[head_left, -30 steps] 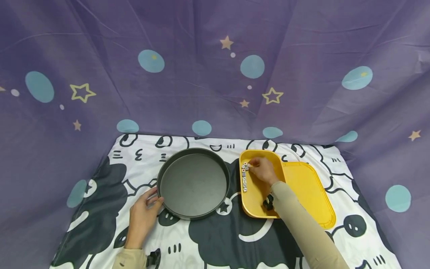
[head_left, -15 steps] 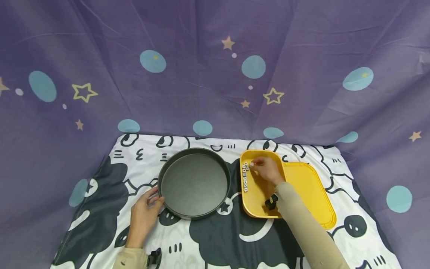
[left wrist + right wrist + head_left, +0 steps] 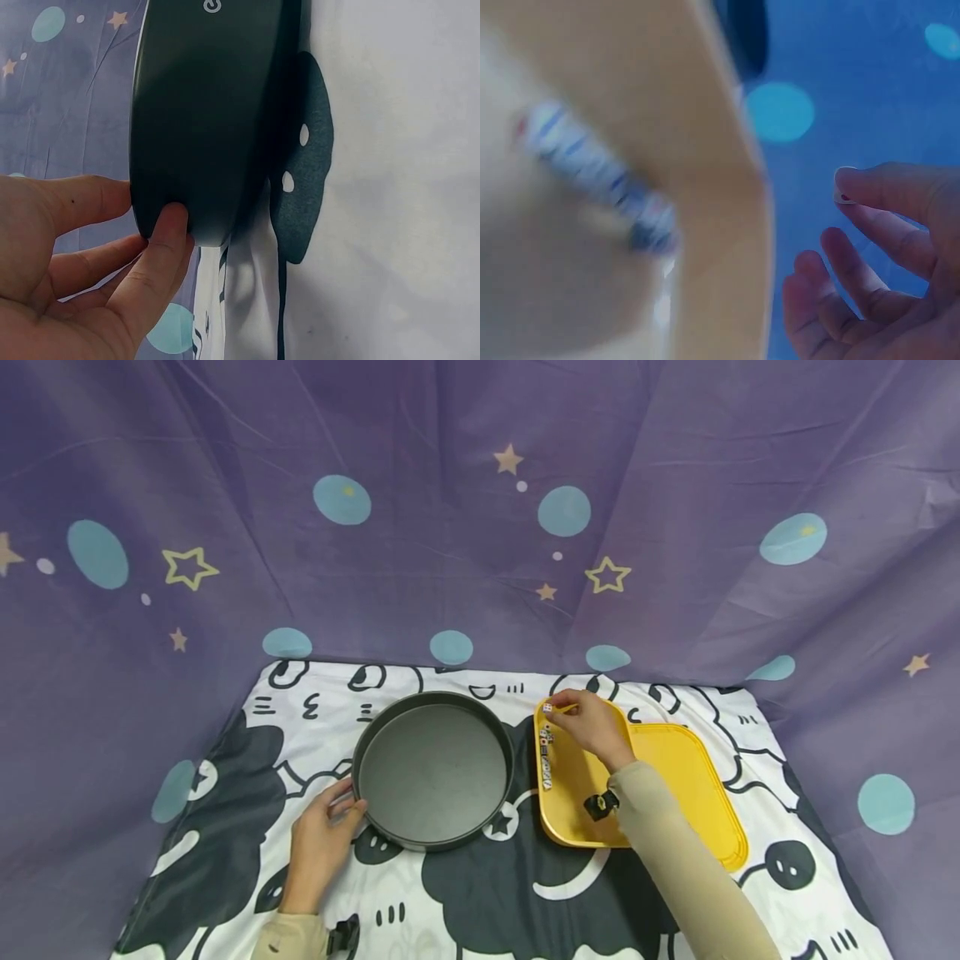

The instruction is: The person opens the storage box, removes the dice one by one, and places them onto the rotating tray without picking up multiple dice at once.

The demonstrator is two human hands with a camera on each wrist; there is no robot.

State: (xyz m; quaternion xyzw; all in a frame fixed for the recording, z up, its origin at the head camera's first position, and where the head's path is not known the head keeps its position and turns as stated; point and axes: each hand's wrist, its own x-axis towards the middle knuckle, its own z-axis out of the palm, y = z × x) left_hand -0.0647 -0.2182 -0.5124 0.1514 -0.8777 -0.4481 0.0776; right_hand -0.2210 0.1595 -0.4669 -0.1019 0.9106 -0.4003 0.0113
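My left hand (image 3: 322,839) holds the near-left edge of a round dark cake pan (image 3: 433,772). In the left wrist view its thumb and fingers bear on the rim and outer wall of the pan. My right hand (image 3: 592,727) pinches a small white die (image 3: 845,185) with a red dot between thumb and fingertip, over the far-left corner of a yellow plastic box (image 3: 573,814). Inside that box, a row of dice (image 3: 546,764) lies along the left wall; in the right wrist view the row is blurred.
A flat yellow lid (image 3: 693,785) lies against the right side of the box. Beneath everything is a black-and-white cartoon cloth (image 3: 405,910). A purple curtain (image 3: 450,568) with stars and blue spots hangs behind the far edge. A dark strap is on each wrist.
My right hand has lifted the die from the group inside the box and moved it away toward the far-left corner. My left hand and the pan have stayed put.
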